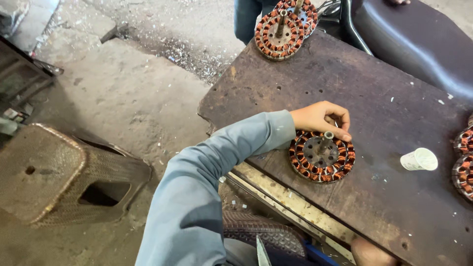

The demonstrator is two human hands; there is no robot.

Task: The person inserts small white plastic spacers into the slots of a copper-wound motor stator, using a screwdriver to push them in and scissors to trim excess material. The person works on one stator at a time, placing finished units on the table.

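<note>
- A round motor winding (321,155) is lying flat on the dark, worn desk (345,83), a little in from the near edge, just ahead of the person.
- It is showing a ring of copper-orange coils around a grey metal centre plate with small holes, and a short metal shaft (326,139) is sticking up from the middle, leaning slightly.
- The left hand (321,118) is reaching in from a grey-blue sleeve (207,187), curling over the far rim of the winding with fingers bent and close together.
- Its fingertips (345,135) are resting on the coils just beside the shaft; whether they are pinching a wire there is too small to tell.
- The right hand (369,252) is barely peeking in at the bottom edge, below the desk's near edge; how far it is open, I cannot tell, and it is touching nothing that shows.
- A small white paper cup (419,159) is lying on its side to the right of the winding, apart from it.
- Two more windings (286,27) are sitting at the desk's far corner, and others (464,162) are poking in at the right edge.
- A rusty metal stool (64,175) is standing on the dusty floor (138,98) to the left.
</note>
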